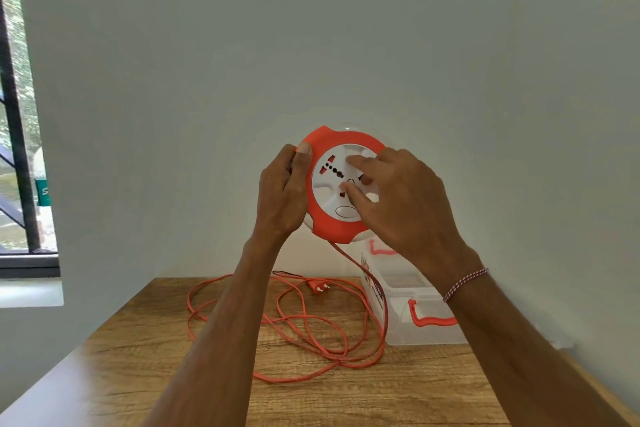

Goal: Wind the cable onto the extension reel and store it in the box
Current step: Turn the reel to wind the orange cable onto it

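Reel: extension reel held up above the tabletop.
Left hand: fingers grip its 9 o'clock rim.
Right hand: fingers rest extended on the white face.
Cable: loose loops below (plug among them).
Box: at 4 o'clock of the reel.

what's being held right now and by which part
The round orange and white extension reel is held up above the wooden table. The left hand grips its orange rim; the right hand has fingertips on its white centre face.
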`<action>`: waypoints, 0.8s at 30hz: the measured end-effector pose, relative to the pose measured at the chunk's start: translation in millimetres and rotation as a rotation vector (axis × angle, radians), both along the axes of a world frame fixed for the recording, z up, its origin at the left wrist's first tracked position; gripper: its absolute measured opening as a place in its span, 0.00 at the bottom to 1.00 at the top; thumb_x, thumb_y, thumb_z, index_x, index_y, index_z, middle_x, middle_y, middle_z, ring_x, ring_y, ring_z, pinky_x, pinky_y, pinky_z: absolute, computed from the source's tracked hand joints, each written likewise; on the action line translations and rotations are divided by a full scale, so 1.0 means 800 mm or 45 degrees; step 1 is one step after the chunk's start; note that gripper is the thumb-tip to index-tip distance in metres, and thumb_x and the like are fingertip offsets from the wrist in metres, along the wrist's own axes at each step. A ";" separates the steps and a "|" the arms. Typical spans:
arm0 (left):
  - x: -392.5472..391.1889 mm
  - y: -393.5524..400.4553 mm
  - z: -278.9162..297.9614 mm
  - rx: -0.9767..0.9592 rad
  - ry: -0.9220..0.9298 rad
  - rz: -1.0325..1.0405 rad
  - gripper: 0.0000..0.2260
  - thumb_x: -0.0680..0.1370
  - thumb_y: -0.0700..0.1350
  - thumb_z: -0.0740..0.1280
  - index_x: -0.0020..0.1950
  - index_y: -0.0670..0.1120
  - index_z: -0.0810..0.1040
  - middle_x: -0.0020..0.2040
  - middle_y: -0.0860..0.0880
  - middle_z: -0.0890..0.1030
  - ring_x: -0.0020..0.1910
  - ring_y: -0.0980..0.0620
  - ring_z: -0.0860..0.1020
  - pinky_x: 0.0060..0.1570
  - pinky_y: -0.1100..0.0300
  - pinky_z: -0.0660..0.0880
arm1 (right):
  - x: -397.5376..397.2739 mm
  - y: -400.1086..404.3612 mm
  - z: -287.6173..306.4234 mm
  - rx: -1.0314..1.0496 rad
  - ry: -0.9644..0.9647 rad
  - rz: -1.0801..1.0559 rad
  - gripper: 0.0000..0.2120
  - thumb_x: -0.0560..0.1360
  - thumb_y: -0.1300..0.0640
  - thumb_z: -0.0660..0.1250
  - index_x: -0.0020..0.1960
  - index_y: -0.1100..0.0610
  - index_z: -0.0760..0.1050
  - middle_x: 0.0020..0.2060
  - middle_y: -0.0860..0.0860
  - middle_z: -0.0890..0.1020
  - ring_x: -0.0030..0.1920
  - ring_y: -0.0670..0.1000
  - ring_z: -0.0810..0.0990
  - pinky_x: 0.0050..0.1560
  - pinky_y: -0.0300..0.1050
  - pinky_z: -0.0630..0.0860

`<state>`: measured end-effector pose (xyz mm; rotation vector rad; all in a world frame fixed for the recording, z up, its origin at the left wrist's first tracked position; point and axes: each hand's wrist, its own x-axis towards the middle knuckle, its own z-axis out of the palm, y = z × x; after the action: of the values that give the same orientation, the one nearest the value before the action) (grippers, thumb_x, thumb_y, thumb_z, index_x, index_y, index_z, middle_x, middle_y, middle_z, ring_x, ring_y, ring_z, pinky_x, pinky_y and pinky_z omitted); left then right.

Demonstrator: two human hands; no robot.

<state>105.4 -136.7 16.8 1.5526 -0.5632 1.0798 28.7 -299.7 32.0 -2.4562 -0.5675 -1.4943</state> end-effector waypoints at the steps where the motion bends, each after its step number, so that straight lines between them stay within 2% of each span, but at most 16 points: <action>1: 0.000 0.001 0.000 -0.007 0.000 0.004 0.17 0.80 0.57 0.55 0.52 0.46 0.77 0.43 0.55 0.82 0.39 0.56 0.83 0.35 0.67 0.79 | 0.000 -0.002 0.002 -0.027 -0.017 0.028 0.18 0.74 0.49 0.69 0.62 0.54 0.77 0.57 0.56 0.81 0.54 0.57 0.79 0.53 0.51 0.77; 3: 0.000 0.003 0.001 -0.015 -0.013 0.011 0.16 0.81 0.56 0.55 0.52 0.47 0.77 0.43 0.55 0.82 0.39 0.56 0.83 0.36 0.67 0.79 | 0.000 -0.003 0.003 -0.089 -0.014 0.064 0.15 0.71 0.56 0.72 0.58 0.54 0.80 0.57 0.57 0.80 0.56 0.58 0.77 0.53 0.52 0.78; 5: 0.000 0.005 0.001 -0.011 -0.027 0.018 0.15 0.82 0.55 0.55 0.52 0.47 0.76 0.42 0.55 0.82 0.38 0.56 0.83 0.35 0.67 0.79 | -0.001 -0.002 0.003 -0.152 0.047 0.063 0.15 0.69 0.58 0.74 0.55 0.52 0.81 0.59 0.56 0.78 0.59 0.58 0.74 0.54 0.54 0.77; 11: 0.000 0.002 0.002 -0.008 -0.019 0.023 0.17 0.81 0.56 0.55 0.53 0.46 0.77 0.44 0.53 0.83 0.40 0.55 0.83 0.37 0.65 0.80 | -0.005 0.005 -0.001 -0.293 0.176 -0.052 0.26 0.67 0.51 0.75 0.64 0.44 0.75 0.68 0.54 0.69 0.67 0.57 0.64 0.61 0.56 0.73; 15: 0.000 -0.001 0.001 0.016 -0.026 0.025 0.15 0.82 0.55 0.56 0.52 0.46 0.77 0.42 0.56 0.82 0.39 0.56 0.83 0.37 0.66 0.80 | -0.002 0.006 -0.004 -0.316 0.128 -0.146 0.28 0.66 0.48 0.75 0.65 0.42 0.73 0.67 0.54 0.71 0.65 0.58 0.67 0.60 0.55 0.73; 19: 0.001 -0.001 0.000 0.029 -0.028 0.019 0.17 0.81 0.56 0.56 0.50 0.44 0.77 0.41 0.53 0.82 0.37 0.53 0.83 0.36 0.62 0.81 | 0.003 0.001 -0.011 -0.218 0.037 -0.143 0.29 0.65 0.49 0.76 0.64 0.41 0.73 0.60 0.56 0.75 0.58 0.58 0.73 0.49 0.53 0.78; 22: 0.000 -0.001 0.001 0.022 -0.032 0.000 0.19 0.81 0.57 0.56 0.47 0.43 0.76 0.38 0.50 0.81 0.34 0.53 0.81 0.34 0.59 0.79 | 0.006 0.002 -0.014 -0.092 -0.028 -0.181 0.28 0.70 0.39 0.68 0.68 0.41 0.68 0.57 0.56 0.78 0.54 0.56 0.77 0.46 0.50 0.79; 24: 0.000 0.000 0.001 0.018 -0.034 0.007 0.19 0.80 0.57 0.55 0.47 0.44 0.76 0.37 0.53 0.81 0.34 0.55 0.81 0.33 0.65 0.78 | 0.006 0.005 -0.011 0.039 -0.012 -0.155 0.30 0.71 0.33 0.63 0.69 0.45 0.69 0.56 0.53 0.81 0.51 0.55 0.81 0.48 0.49 0.79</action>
<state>105.7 -136.9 17.6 1.5546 -0.5865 1.1042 33.6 -295.8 23.0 -2.5017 -0.4000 -1.5478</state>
